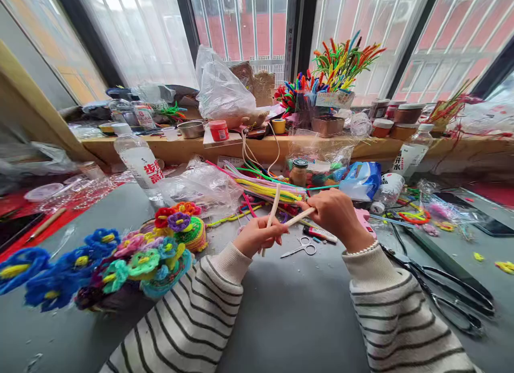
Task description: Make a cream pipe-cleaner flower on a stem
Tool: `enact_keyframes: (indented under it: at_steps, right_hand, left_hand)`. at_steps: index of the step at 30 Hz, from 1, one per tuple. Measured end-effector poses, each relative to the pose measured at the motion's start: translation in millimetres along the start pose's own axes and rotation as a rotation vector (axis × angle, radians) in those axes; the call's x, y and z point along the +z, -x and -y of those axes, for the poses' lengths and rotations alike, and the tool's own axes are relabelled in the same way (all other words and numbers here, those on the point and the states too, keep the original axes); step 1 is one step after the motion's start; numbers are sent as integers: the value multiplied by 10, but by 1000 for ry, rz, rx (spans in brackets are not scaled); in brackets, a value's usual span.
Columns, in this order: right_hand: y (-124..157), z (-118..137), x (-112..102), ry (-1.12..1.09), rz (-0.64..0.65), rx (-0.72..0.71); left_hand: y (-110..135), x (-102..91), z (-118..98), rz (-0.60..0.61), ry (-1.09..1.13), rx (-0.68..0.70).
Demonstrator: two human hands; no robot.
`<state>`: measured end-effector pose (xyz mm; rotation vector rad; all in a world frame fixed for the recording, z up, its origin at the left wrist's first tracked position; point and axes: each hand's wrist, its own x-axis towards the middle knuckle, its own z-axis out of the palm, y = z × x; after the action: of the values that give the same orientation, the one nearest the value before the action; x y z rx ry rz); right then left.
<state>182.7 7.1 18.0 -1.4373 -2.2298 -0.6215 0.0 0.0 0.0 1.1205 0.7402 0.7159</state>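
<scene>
A cream-white pipe cleaner [299, 217] is stretched between my two hands above the table. My left hand [259, 235] is closed, pinching it between thumb and fingers, and an upright cream length [275, 201] also sticks out above and below that grip. Whether the two lengths are one bent piece, I cannot tell. My right hand [335, 215] is closed on the slanting length's right end. Just below the hands lie small silver scissors [303, 247] and a lighter-like stick with a dark end [320, 234]. Behind them spreads a bundle of coloured pipe cleaners [265, 186].
Fuzzy craft flowers [136, 260] stand at the left. A water bottle [138, 161] rises behind them. Large black-handled shears [445, 287] lie at the right, near a blue packet [360, 180]. Jars and pipe-cleaner bunches [341, 67] crowd the wooden ledge [180, 150].
</scene>
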Motion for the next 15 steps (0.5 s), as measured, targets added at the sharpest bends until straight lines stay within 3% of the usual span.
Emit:
enact_keyframes:
  at_steps: [3, 6, 8, 11, 13, 15]
  right_hand:
    - [4, -28, 72, -7, -13, 85]
    - [30, -137, 140, -221, -92, 304]
    - [39, -214, 172, -550, -176, 476]
    - [3, -215, 186, -1278, -289, 696]
    - [-49, -125, 178, -1766, -278, 731]
    - [-98, -1, 166, -2092, -237, 665]
  left_hand:
    - [-8, -33, 4, -9, 61, 13]
    - [-16, -49, 23, -56, 119, 52]
    - [-24, -52, 41, -83, 151, 92]
    - [-37, -46, 68, -126, 221, 146]
    - [-45, -34, 88, -113, 236, 133]
    - [-51, -13, 110, -79, 226, 93]
